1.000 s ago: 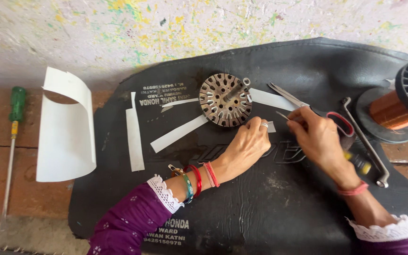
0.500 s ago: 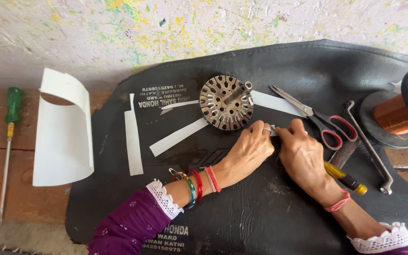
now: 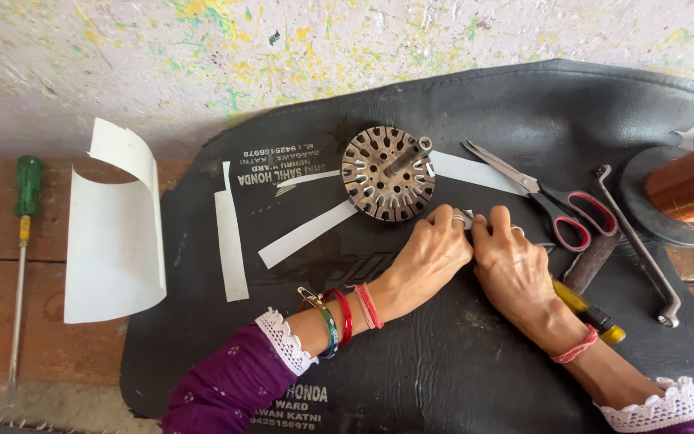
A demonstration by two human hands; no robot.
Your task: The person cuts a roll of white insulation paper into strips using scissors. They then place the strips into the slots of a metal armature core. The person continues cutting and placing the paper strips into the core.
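A black mat (image 3: 459, 354) covers the surface, and both hands work together at its middle. A big curled white sheet (image 3: 114, 241) lies off to the left. The round slotted metal core (image 3: 388, 173) sits just above the knuckles. Red-handled scissors (image 3: 552, 201) lie to its right. The left hand (image 3: 431, 253) and right hand (image 3: 512, 265) touch, fingers pinched on a small white paper strip (image 3: 466, 217) between them, just below the core; most of it is hidden.
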